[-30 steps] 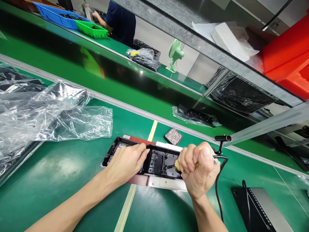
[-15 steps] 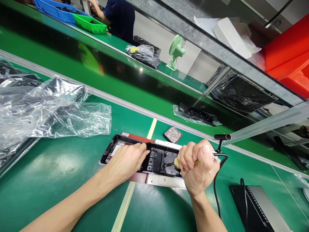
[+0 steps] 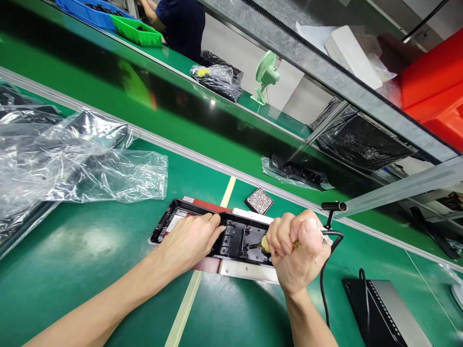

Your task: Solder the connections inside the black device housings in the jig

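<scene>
At six o'clock in our view, the black housing (image 3: 237,237) lies open side up across a red and white base (image 3: 249,271) on the green bench (image 3: 90,241). Our left hand (image 3: 193,236) reaches in from eight o'clock over the housing, fingers bent close together near its far wall; we cannot tell whether they pinch it. Our right hand (image 3: 298,246), at the housing's three o'clock end, is a tight fist round the yellow handle of a tool (image 3: 265,244). The tool points towards nine o'clock, its dark tip inside the housing. A black cord (image 3: 321,282) loops from behind the fist towards six o'clock. From the housing, we see a speckled block (image 3: 259,201) near at two o'clock, a plastic bag (image 3: 141,176) at ten and a fan (image 3: 266,74) well apart, between twelve and one.
</scene>
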The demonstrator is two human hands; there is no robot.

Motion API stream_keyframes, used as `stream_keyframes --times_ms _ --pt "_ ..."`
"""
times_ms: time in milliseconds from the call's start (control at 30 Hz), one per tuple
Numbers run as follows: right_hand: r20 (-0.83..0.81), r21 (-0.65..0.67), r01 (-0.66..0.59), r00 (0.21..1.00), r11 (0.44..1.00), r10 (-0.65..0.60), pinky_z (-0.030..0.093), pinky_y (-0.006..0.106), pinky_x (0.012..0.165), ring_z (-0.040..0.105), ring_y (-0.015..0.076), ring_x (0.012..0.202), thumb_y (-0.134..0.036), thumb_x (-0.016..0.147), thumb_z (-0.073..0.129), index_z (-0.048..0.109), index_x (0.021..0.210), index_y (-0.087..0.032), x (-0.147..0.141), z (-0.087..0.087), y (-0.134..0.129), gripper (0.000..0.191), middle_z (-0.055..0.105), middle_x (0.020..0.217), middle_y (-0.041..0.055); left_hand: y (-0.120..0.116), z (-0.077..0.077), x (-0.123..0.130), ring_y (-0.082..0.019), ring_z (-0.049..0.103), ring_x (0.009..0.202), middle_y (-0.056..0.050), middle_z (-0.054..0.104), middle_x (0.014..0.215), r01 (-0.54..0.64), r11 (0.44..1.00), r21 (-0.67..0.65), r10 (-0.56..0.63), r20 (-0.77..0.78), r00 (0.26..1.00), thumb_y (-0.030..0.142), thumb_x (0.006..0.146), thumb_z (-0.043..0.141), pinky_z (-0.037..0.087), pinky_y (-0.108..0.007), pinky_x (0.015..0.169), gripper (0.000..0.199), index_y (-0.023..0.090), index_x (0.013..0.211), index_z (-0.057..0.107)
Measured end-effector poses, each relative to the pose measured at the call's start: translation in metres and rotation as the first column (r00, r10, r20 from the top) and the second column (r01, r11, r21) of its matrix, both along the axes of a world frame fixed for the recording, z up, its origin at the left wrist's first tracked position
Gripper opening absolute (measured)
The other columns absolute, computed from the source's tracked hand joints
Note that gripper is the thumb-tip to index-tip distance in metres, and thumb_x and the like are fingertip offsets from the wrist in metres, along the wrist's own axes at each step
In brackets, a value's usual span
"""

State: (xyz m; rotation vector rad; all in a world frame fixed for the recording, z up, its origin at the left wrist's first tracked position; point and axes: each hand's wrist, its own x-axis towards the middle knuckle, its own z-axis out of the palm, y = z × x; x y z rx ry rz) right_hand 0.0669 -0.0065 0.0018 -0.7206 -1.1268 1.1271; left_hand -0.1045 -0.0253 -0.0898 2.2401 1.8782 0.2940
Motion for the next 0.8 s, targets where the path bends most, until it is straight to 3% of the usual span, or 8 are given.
stream_keyframes --times_ms 300,800 --pt "0.021 0.004 -0.027 0.999 1.000 0.027 0.028 0.020 0.034 0.027 0.0079 0.037 -0.036 0.094 0.056 0.039 0.060 -0.022 -0.0005 0.0003 0.0006 0.040 0.030 0.044 -0.0082 -0.0005 -0.0010 -0.0002 -0.025 0.070 0.068 -0.006 0.070 0.082 0.006 1.000 0.003 -0.006 0.001 1.000 0.037 0.107 0.034 0.028 -0.031 0.052 0.034 0.019 0.091 0.058" --pt "0.004 -0.002 -0.009 1.000 1.000 0.009 0.025 0.021 0.033 0.027 0.0076 0.036 -0.034 0.093 0.057 0.040 0.059 -0.022 -0.0025 0.0005 0.0012 0.040 0.030 0.043 -0.0079 -0.0007 -0.0027 -0.0003 -0.028 0.069 0.067 -0.006 0.069 0.082 0.018 1.000 0.020 -0.019 0.028 0.999 0.036 0.107 0.034 0.024 -0.032 0.052 0.033 0.020 0.090 0.057"
